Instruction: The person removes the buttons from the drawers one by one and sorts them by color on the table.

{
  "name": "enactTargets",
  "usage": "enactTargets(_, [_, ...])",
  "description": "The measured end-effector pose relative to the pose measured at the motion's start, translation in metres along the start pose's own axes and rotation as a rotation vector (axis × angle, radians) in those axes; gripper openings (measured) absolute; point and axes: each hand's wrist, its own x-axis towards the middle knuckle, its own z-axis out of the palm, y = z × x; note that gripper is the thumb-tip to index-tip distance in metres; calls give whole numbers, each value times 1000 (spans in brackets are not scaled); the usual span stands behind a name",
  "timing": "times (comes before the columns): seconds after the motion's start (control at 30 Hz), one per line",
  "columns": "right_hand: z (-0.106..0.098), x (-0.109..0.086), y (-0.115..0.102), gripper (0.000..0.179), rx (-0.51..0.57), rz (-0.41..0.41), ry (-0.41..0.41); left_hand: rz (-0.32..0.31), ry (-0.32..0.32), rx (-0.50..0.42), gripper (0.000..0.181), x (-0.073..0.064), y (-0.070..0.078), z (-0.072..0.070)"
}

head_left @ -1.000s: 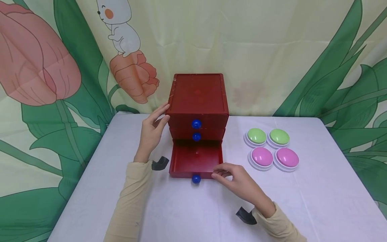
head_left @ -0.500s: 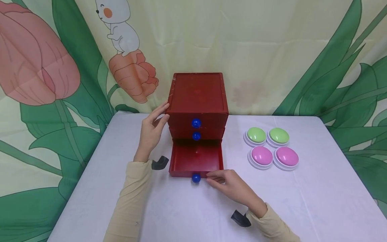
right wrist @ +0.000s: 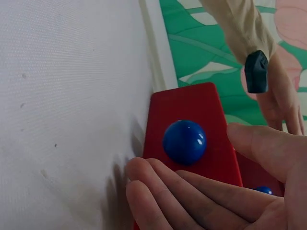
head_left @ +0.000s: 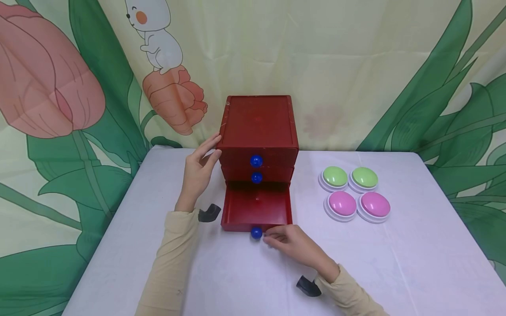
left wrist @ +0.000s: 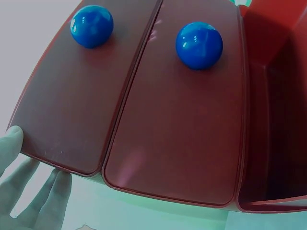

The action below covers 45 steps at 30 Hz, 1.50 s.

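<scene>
A dark red cabinet [head_left: 258, 120] of stacked drawers has blue round knobs. Its bottom drawer [head_left: 236, 228] is pulled out and holds nothing; the two above are closed. My left hand [head_left: 197, 173] rests against the cabinet's upper left side, the thumb at the front corner and the fingers fairly straight. Beside the bottom drawer's blue knob [head_left: 256, 233], my right hand [head_left: 294, 246] hovers with loosely bent fingers. In the right wrist view that knob [right wrist: 185, 142] lies between thumb and fingers, with a gap around it.
Two green push lights [head_left: 335, 176] and two pink push lights [head_left: 342, 203] on white bases stand to the right of the cabinet. The table [head_left: 130, 245] has a white cover. A printed curtain [head_left: 348, 66] hangs behind it.
My right hand has moved left along the front of the bottom drawer, from its right corner to beside the knob. The left hand and the drawers have stayed put.
</scene>
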Motion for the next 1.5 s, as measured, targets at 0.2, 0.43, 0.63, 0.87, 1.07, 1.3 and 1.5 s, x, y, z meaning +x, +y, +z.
enactTargets(0.2, [7, 5, 6, 31, 29, 10, -13, 6, 2, 0, 42, 0, -1, 0])
enactTargets(0.43, [12, 8, 8, 30, 73, 18, -17, 9, 1, -12, 41, 1, -1, 0])
enactTargets(0.63, [18, 10, 9, 28, 92, 21, -12, 6, 2, -11, 42, 0, -2, 0])
enactTargets(0.87, [24, 12, 9, 27, 90, 24, 15, 13, 2, -11, 41, 0, -1, 0])
enactTargets(1.07, [28, 14, 8, 28, 70, 52, 42, 7, 2, -2, 42, 0, -1, 0])
enactTargets(1.3, [30, 15, 5, 33, 69, 93, 81, 7, 2, -6, 41, 0, -1, 0])
enactTargets(1.5, [31, 16, 4, 35, 69, 108, 101, 4, 1, -10, 42, 0, -1, 0])
